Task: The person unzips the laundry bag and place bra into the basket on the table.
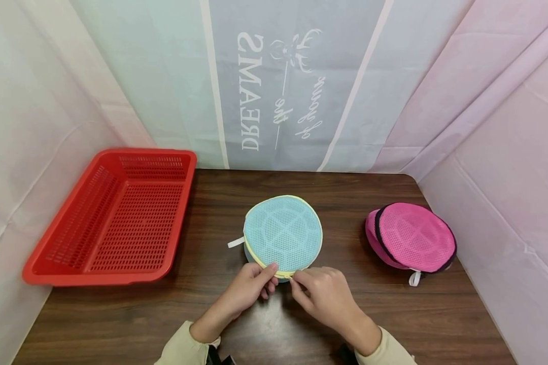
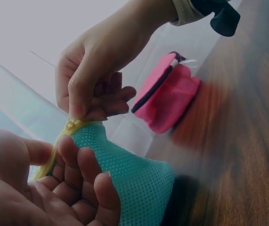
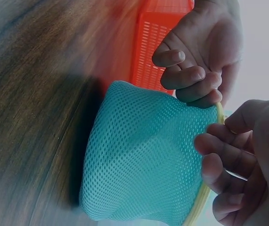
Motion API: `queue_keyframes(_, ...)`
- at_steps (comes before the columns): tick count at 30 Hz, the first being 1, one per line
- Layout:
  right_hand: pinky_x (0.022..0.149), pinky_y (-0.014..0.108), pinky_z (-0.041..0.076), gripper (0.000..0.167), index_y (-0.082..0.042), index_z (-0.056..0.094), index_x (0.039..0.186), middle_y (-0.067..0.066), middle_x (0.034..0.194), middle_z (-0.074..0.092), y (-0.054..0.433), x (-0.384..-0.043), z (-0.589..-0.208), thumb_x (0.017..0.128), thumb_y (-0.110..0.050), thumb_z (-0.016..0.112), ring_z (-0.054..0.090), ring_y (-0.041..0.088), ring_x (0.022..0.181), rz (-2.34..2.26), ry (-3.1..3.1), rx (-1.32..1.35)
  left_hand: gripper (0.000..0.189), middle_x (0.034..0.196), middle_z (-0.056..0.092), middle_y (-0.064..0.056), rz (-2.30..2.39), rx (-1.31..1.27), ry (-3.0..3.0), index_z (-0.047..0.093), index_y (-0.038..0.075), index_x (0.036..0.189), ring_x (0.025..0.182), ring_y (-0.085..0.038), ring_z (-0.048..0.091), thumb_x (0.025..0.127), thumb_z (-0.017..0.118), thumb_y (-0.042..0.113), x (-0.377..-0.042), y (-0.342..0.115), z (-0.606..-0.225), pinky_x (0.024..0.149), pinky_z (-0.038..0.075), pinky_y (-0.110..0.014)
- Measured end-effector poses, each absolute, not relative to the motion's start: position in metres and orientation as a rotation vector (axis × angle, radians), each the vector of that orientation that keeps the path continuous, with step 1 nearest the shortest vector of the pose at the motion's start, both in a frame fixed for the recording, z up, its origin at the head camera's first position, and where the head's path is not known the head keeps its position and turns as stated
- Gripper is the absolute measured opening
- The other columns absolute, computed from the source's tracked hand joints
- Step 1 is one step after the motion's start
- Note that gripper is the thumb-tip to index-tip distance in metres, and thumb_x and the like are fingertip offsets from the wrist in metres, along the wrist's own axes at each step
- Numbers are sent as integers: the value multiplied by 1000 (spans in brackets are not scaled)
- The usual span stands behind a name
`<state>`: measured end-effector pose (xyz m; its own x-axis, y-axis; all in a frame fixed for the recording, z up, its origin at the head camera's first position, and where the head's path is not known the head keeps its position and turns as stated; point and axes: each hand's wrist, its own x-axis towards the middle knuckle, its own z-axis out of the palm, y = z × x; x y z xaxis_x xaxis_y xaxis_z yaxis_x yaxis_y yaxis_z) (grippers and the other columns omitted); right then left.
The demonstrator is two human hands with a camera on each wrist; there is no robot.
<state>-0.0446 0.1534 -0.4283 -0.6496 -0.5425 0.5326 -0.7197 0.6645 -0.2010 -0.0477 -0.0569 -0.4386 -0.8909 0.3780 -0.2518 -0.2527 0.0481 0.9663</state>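
Observation:
A round light-blue mesh laundry bag [image 1: 283, 233] with yellow zipper trim stands on the table in front of me, a white tab [image 1: 235, 243] sticking out at its left. My left hand [image 1: 250, 286] pinches the near edge of its rim between thumb and fingers. Just right of it, my right hand [image 1: 324, 295] pinches the zipper pull at the yellow trim, and its fingertips hide most of the pull. The right wrist view shows the bag's soft, bulging mesh side [image 3: 139, 155]. In the head view the lid lies flat over the top.
To the left stands a red perforated plastic basket [image 1: 178, 243], with nothing in it. At the right of the wooden table [image 1: 155, 324] sits a pink mesh bag [image 1: 415, 235] with black trim and a white loop. Fabric curtains [image 1: 173, 76] border the back and sides.

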Motion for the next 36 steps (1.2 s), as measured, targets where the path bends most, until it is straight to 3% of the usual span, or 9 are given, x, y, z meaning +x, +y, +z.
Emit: queue_keyframes(36,47,18,22,27,-25,45,63,-16,57,33,166,-48,-429,81,-17,64,28,0,51,478,-2428,936,42,64,57,1,1885,158,1898,62,-9,81,61,-9,53,108,52,22,-50,-60,-441,60,50,-22)
